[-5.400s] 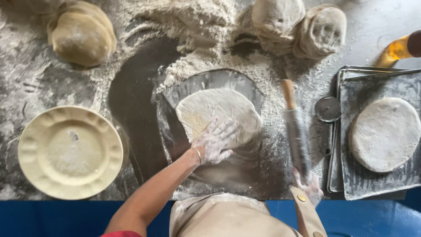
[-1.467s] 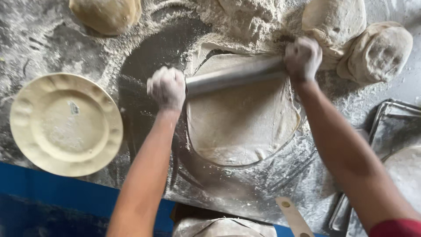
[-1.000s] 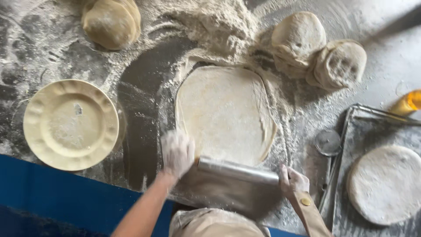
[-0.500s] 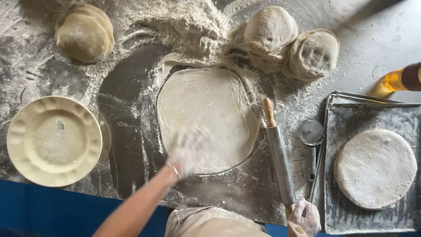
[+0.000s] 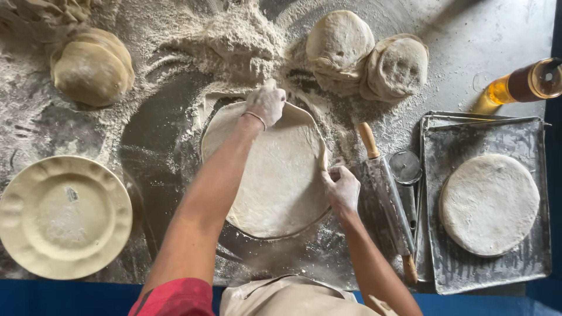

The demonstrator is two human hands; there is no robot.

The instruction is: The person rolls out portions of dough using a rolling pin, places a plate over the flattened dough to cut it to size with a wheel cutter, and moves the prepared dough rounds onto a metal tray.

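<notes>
A thin, pale, floury dough round (image 5: 275,175) lies flat on the floured tabletop (image 5: 152,146). The left hand (image 5: 266,102) grips its far edge, the right hand (image 5: 341,188) pinches its right edge, beside a wooden rolling pin (image 5: 387,199).

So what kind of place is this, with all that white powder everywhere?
Probably a kitchen or bakery worktable. Flour covers the table, both hands hold a rolled-out dough sheet, and a rolling pin lies beside it.

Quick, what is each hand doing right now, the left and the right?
Left hand: closed on the far edge of the rolled-out dough.
Right hand: pinching the same dough's right edge; the rolling pin lies free beside it.
</notes>
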